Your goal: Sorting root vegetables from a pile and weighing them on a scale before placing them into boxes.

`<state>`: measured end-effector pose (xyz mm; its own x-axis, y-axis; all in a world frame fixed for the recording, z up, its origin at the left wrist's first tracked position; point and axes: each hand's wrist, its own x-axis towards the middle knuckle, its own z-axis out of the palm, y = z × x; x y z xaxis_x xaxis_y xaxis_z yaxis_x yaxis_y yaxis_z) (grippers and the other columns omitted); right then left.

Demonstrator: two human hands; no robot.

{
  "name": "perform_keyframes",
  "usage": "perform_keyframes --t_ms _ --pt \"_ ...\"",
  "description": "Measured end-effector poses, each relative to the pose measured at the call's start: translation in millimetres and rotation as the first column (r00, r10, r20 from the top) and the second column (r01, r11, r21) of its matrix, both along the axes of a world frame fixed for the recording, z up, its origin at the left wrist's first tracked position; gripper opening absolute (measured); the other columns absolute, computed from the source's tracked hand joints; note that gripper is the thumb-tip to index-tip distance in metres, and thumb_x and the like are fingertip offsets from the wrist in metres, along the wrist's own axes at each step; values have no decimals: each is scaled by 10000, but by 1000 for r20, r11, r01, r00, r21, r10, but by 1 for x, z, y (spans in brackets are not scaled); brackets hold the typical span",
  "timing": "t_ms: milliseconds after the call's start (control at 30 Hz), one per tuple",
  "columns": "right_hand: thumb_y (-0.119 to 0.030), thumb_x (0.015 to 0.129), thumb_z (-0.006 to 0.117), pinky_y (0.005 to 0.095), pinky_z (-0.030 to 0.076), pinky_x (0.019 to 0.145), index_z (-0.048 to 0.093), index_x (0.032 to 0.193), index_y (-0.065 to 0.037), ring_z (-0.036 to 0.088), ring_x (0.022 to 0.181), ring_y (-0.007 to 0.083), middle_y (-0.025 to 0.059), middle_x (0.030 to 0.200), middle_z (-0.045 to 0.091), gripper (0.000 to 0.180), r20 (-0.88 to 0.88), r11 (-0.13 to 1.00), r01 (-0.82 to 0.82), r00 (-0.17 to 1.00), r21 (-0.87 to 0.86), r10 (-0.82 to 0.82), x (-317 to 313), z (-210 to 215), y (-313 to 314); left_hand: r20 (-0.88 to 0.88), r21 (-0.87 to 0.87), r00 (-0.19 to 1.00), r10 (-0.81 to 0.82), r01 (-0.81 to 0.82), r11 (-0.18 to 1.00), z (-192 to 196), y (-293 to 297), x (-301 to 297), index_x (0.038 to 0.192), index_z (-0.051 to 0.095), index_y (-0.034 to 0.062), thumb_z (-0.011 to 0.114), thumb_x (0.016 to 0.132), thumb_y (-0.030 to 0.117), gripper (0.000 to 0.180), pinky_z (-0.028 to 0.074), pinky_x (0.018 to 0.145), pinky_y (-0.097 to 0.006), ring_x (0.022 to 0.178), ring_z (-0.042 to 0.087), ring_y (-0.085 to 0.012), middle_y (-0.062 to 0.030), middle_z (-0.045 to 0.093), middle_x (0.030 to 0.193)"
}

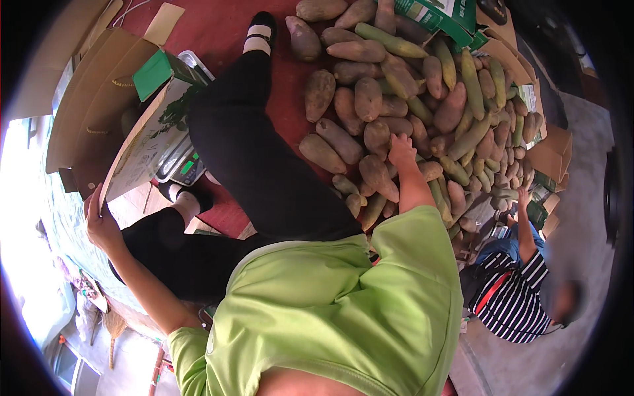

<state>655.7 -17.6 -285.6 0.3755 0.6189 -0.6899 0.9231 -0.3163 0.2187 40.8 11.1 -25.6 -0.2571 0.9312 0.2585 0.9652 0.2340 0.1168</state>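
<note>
My left hand [102, 228] is closed on the lower edge of an open cardboard carton [142, 142] with a printed, partly green side, which stands tilted beside my legs. My right hand [401, 153] reaches into a large pile of long, thick vegetables, some brown and some green. Its fingers are curled down among them, right beside a rounded brown vegetable [376, 137]. What they grip there is hidden under the hand. Another long brown vegetable [379, 177] lies just below my wrist.
A digital scale [187, 169] sits behind the carton, by my feet. At the far side of the pile is a green box [456, 20]. On the right, a person in a striped shirt [508, 300] reaches to the pile's edge. A broom [113, 323] is at lower left.
</note>
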Motion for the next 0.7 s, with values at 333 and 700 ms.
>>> perform_keyframes --t_ms 333,700 --pt "-100 782 614 410 436 859 474 1155 -170 458 1142 243 46 1183 463 405 58 987 -104 994 124 98 2 -6 -12 42 11 998 -54 53 999 -9 5 -9 1052 670 161 575 807 0 308 473 760 -272 888 626 -172 -12 643 969" --pt "-123 842 514 388 462 827 537 1097 -169 490 1065 223 46 1148 475 260 131 945 -300 950 129 283 0 -13 -23 19 -18 999 28 -28 999 1 1 -1 1043 674 177 581 816 23 289 472 747 -255 903 626 -151 7 644 978"
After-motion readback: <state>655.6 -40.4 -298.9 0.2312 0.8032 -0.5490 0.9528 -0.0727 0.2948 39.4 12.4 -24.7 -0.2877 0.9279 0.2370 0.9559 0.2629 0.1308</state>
